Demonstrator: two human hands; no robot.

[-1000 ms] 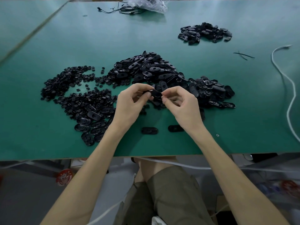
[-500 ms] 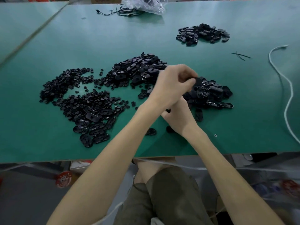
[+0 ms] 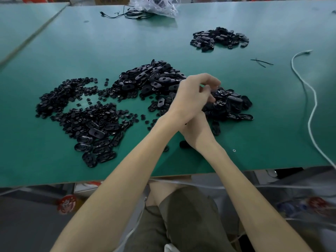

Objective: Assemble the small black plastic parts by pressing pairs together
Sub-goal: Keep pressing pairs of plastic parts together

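My left hand (image 3: pixel 195 94) reaches across to the right over the middle heap of black oval shells (image 3: pixel 151 79). Its fingers are loosely curled and apart, and I see nothing in them. My left wrist crosses over my right hand (image 3: pixel 197 133), which rests on the green table (image 3: pixel 54 171) with its fingers hidden. A spread of small black round parts (image 3: pixel 72 106) lies at the left, with more oval shells (image 3: pixel 98 142) in front of it. A separate pile of black parts (image 3: pixel 218 38) sits at the far right. One loose oval part (image 3: pixel 183 144) lies beside my right wrist.
A white cord (image 3: pixel 312 106) snakes down the table's right side. Two thin black ties (image 3: pixel 261 61) lie near it. A clear plastic bag (image 3: pixel 158 6) and a black cable (image 3: pixel 131 14) are at the far edge. A tiny ring (image 3: pixel 234 150) lies near the front edge.
A second ago both hands pressed a part together at the centre. My left hand then swung right over my right hand, and its fist has loosened.
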